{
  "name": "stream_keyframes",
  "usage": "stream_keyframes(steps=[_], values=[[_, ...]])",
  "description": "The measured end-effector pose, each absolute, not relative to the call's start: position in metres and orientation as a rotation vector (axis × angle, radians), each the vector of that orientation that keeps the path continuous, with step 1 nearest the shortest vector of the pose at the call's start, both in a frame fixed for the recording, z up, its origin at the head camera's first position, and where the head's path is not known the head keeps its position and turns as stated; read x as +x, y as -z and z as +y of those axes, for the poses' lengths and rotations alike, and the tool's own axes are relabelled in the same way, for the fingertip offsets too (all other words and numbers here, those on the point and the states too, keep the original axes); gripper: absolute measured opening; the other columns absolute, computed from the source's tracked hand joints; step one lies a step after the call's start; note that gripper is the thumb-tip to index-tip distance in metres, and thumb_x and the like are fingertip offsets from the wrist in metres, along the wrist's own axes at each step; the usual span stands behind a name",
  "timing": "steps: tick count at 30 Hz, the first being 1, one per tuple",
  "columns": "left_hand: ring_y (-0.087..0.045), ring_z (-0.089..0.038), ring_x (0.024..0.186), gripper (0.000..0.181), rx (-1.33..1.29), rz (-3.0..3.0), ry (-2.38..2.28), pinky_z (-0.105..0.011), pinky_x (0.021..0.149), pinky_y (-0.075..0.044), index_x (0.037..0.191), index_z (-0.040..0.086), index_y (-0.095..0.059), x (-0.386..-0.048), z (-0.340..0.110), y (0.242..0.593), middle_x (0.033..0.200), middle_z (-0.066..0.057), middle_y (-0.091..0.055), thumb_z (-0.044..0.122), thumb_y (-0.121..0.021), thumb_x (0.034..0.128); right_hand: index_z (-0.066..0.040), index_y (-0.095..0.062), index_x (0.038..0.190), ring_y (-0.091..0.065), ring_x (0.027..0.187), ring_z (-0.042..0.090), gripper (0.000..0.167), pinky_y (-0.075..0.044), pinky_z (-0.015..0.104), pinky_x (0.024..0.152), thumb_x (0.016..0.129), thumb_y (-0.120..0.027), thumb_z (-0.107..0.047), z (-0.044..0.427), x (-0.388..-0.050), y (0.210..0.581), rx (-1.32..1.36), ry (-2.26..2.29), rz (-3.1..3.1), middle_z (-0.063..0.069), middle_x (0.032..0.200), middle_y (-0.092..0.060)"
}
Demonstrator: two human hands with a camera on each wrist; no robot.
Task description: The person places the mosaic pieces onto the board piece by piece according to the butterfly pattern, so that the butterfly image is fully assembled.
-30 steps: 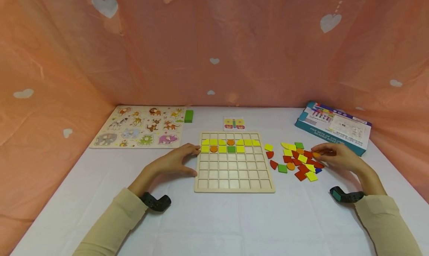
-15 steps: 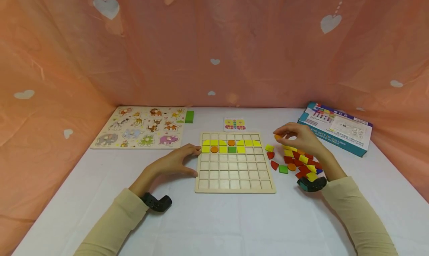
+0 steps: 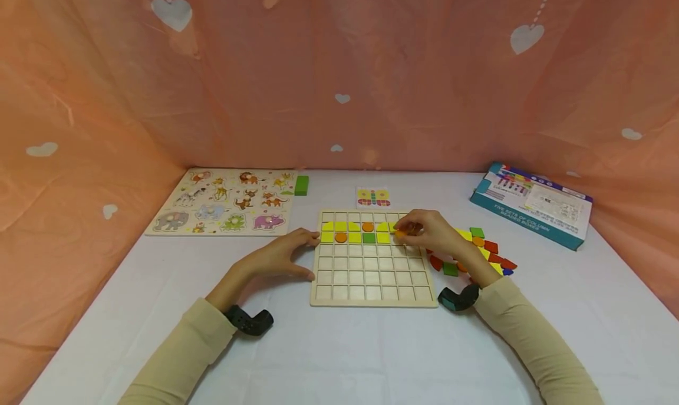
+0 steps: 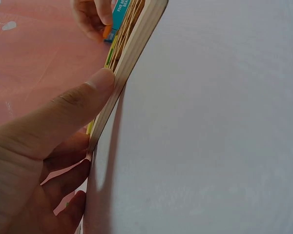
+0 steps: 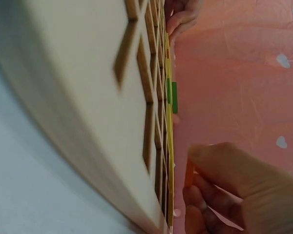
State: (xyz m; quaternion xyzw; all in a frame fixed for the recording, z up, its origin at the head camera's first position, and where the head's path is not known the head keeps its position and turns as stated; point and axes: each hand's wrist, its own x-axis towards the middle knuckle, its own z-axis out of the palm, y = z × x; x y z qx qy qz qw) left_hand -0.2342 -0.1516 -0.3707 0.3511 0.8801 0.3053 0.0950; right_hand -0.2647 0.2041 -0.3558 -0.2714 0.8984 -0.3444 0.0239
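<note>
The wooden grid board (image 3: 372, 277) lies on the white table with yellow, orange and green tiles in its second and third rows. My right hand (image 3: 432, 233) pinches an orange round tile (image 3: 400, 233) over the right part of the third row; in the right wrist view the tile (image 5: 189, 173) is between thumb and fingers. My left hand (image 3: 278, 256) rests at the board's left edge, its thumb and fingers spread apart; in the left wrist view the thumb (image 4: 101, 80) touches the board's side (image 4: 132, 63). Right of the board lie loose coloured tiles (image 3: 490, 247), partly hidden by my right arm.
A pattern card (image 3: 373, 197) lies behind the board. At the back left are an animal puzzle (image 3: 223, 207) and a green block (image 3: 301, 185). A teal and white box (image 3: 532, 207) lies at the back right. An orange cloth hangs behind and beside the table.
My right hand has picked up an orange round tile from the loose tiles and carried it left over the board. My left hand has stayed at the board's left edge.
</note>
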Motion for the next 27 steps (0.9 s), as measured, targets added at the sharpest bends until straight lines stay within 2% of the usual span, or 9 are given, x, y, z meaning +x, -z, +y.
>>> stream_keyframes(steps=[4,14,20,27], values=[[-0.034,-0.028,0.133,0.069,1.021,2.615,-0.905,-0.043,0.112,-0.024,0.127,0.001,-0.053,-0.235,-0.151,0.371,0.143,-0.012,-0.04,0.027,-0.081,0.0705,-0.01,-0.069,0.102,-0.054,0.085,0.019,0.025,-0.049,0.027,0.074,0.079,-0.075,-0.017,0.203,-0.264,0.357,-0.763,1.1,2.757,0.001,0.096,-0.064],[-0.034,-0.028,0.133,0.069,1.025,2.609,-0.909,-0.044,0.112,-0.024,0.128,0.0,-0.052,-0.234,-0.151,0.37,0.143,-0.013,-0.04,0.027,-0.081,0.0706,-0.014,-0.069,0.106,-0.056,0.09,0.016,0.025,-0.051,0.031,0.083,0.081,-0.072,-0.021,0.205,-0.264,0.362,-0.83,1.068,2.736,-0.003,0.1,-0.063],[-0.034,-0.028,0.133,0.069,1.032,2.605,-0.915,-0.044,0.112,-0.024,0.128,0.0,-0.052,-0.234,-0.151,0.37,0.143,-0.013,-0.04,0.026,-0.081,0.0709,-0.013,-0.069,0.105,-0.056,0.089,0.017,0.024,-0.051,0.032,0.083,0.082,-0.071,-0.019,0.206,-0.264,0.365,-0.858,1.079,2.734,-0.001,0.1,-0.064],[-0.033,-0.027,0.134,0.07,1.011,2.596,-0.921,-0.043,0.112,-0.023,0.128,0.001,-0.052,-0.235,-0.15,0.373,0.144,-0.011,-0.039,0.026,-0.081,0.0704,-0.013,-0.069,0.106,-0.056,0.089,0.016,0.025,-0.05,0.028,0.081,0.082,-0.071,-0.02,0.207,-0.264,0.365,-0.843,1.065,2.764,-0.002,0.1,-0.064]])
